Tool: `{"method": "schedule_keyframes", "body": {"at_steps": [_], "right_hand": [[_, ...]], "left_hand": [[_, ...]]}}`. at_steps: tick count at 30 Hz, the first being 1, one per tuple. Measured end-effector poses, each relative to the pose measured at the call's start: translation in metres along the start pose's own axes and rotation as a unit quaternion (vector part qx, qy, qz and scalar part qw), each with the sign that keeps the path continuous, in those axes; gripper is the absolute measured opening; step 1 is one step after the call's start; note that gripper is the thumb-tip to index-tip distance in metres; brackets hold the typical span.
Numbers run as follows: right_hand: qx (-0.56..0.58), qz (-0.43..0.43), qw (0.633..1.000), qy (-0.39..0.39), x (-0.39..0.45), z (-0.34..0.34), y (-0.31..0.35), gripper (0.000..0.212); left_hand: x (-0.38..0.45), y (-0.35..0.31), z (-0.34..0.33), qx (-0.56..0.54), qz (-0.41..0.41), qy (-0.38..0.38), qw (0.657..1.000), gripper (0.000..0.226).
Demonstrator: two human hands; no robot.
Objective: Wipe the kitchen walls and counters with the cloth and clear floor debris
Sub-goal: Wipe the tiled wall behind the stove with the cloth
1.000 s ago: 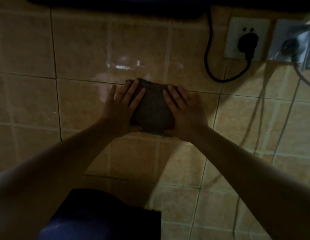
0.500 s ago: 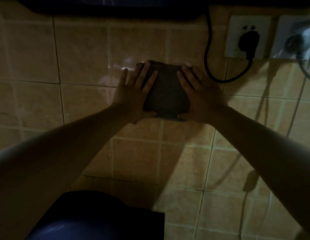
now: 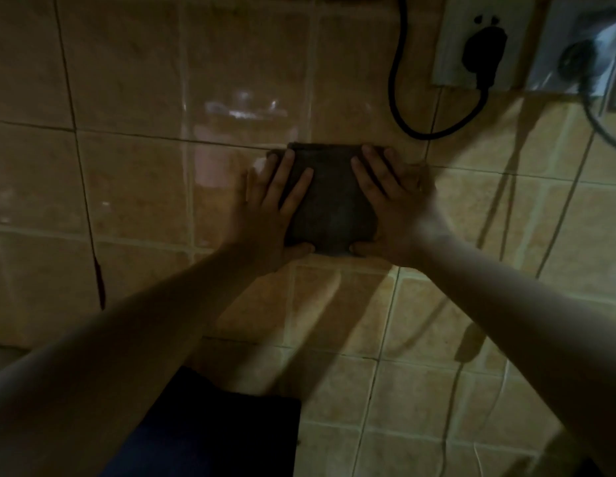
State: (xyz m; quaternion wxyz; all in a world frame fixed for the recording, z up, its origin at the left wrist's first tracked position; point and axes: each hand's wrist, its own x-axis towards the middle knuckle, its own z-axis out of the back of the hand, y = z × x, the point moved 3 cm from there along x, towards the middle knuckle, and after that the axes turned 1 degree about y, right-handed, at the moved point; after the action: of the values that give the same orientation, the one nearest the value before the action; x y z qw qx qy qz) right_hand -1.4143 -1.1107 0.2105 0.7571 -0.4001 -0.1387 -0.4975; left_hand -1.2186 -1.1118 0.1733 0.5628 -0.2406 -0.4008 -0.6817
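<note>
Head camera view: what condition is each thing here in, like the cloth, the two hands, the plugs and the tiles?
cloth: folded, pressed flat against the wall
left hand: fingers straight, pressing the cloth's left edge
right hand: fingers straight, pressing the cloth's right edge
black plug: plugged into the white socket
black cable: hanging in a loop above the cloth
second plug: plugged in, blurred
wall tiles: glossy, reflecting light

Cloth (image 3: 328,197) on wall (image 3: 127,173) btwn hands, sockets (image 3: 478,43) upper right.
</note>
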Motion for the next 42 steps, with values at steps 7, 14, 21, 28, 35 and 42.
{"method": "schedule_keyframes", "body": {"at_steps": [7, 14, 21, 28, 35, 42], "right_hand": [[0.035, 0.015, 0.999, 0.028, -0.032, -0.023, 0.011, 0.119], [0.046, 0.015, 0.998, 0.048, -0.048, -0.032, 0.019, 0.117], [0.042, 0.013, 0.998, 0.055, -0.066, -0.051, 0.029, 0.117], [0.031, 0.013, 0.998, 0.046, -0.083, -0.066, 0.035, 0.117], [0.039, 0.005, 0.999, 0.006, -0.101, -0.086, 0.042, 0.119], [0.106, -0.019, 0.992, -0.065, -0.102, -0.098, 0.051, 0.09]], "left_hand": [[-0.029, -0.013, -0.021, -0.006, -0.023, -0.023, 0.999, 0.112], [-0.045, -0.022, -0.027, 0.005, -0.026, -0.042, 0.999, 0.117], [-0.069, -0.036, -0.047, -0.007, -0.009, -0.031, 0.999, 0.098], [-0.09, -0.057, -0.059, 0.02, 0.016, -0.025, 0.999, 0.099], [-0.103, -0.066, -0.064, 0.065, 0.004, -0.02, 0.998, 0.102], [-0.103, -0.072, -0.057, 0.126, 0.032, 0.003, 0.991, 0.109]]}}
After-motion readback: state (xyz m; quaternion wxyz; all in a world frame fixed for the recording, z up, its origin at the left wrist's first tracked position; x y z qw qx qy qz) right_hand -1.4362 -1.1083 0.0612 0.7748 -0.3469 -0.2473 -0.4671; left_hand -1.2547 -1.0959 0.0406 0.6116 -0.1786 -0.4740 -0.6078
